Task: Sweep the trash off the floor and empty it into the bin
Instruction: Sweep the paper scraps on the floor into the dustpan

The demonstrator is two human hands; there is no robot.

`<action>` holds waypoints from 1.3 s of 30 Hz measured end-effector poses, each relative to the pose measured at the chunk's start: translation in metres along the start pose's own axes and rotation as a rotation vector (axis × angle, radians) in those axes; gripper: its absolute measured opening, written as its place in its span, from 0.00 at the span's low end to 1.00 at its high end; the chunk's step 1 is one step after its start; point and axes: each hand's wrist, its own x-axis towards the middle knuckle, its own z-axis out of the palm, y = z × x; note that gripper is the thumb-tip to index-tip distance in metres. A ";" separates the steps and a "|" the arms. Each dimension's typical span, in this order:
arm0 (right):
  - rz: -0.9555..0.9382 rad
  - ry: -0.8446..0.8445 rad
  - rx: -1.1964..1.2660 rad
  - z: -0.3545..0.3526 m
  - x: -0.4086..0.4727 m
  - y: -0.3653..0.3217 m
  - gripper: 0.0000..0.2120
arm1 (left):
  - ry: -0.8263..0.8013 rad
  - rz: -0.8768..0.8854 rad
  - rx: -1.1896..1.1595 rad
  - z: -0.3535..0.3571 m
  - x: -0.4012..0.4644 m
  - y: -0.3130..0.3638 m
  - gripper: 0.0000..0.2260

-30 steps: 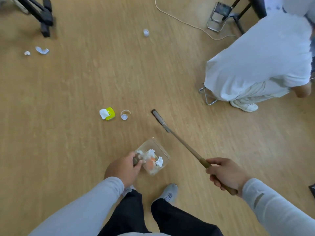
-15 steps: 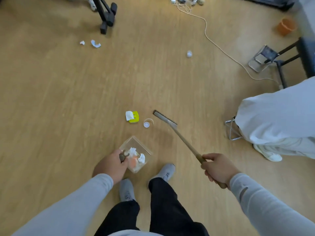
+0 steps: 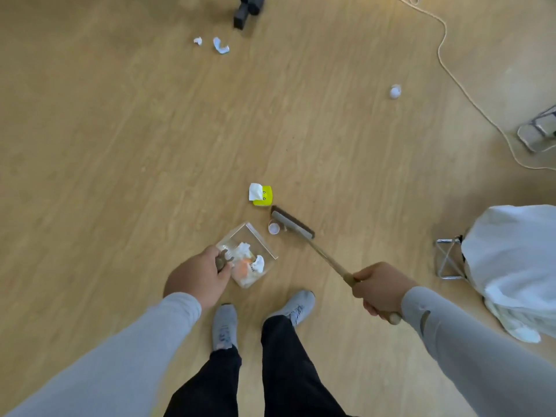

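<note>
Left hand point(image 3: 197, 275) fingers wrapped round handle of clear dustpan point(image 3: 251, 255), near centre, paper scraps already inside. Right hand point(image 3: 380, 288) fingers closed on broom point(image 3: 293, 223) handle. Trash light, flimsy, likely to skitter: small cap point(image 3: 273, 228) touching brush head, yellow-white scrap point(image 3: 261, 194) just beyond; short, gentle strokes advised. Versus half second ago: brush head moved up against cap, dustpan mouth nearer.
</note>
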 end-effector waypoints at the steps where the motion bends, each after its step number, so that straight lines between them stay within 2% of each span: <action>1: 0.007 -0.020 0.023 -0.011 -0.006 0.008 0.14 | 0.001 0.007 0.002 0.001 0.000 0.002 0.08; 5: 0.033 -0.021 0.164 -0.049 -0.030 0.041 0.13 | 0.000 0.013 0.009 -0.003 0.003 0.006 0.09; 10: -0.023 0.059 0.082 -0.031 -0.043 0.035 0.08 | 0.004 0.015 0.015 -0.005 0.000 0.002 0.10; 17: -0.037 0.156 0.199 -0.020 -0.038 0.022 0.08 | 0.042 -0.016 -0.038 -0.014 -0.005 -0.022 0.10; 23: -0.119 0.249 0.238 -0.011 -0.009 -0.022 0.16 | 0.133 -0.113 -0.155 -0.029 0.018 -0.034 0.11; 28: -0.117 0.245 0.167 -0.013 0.017 -0.079 0.08 | 0.135 -0.157 -0.190 -0.025 0.040 -0.017 0.12; 33: -0.061 0.210 0.021 -0.002 0.038 -0.110 0.07 | 0.163 -0.152 -0.161 -0.013 0.040 0.004 0.11; 36: -0.054 0.135 -0.080 0.006 0.035 -0.115 0.05 | 0.165 -0.164 -0.157 -0.016 0.043 0.004 0.12; 39: -0.079 0.036 -0.188 -0.004 0.023 -0.105 0.09 | 0.157 -0.164 -0.151 -0.019 0.045 0.003 0.12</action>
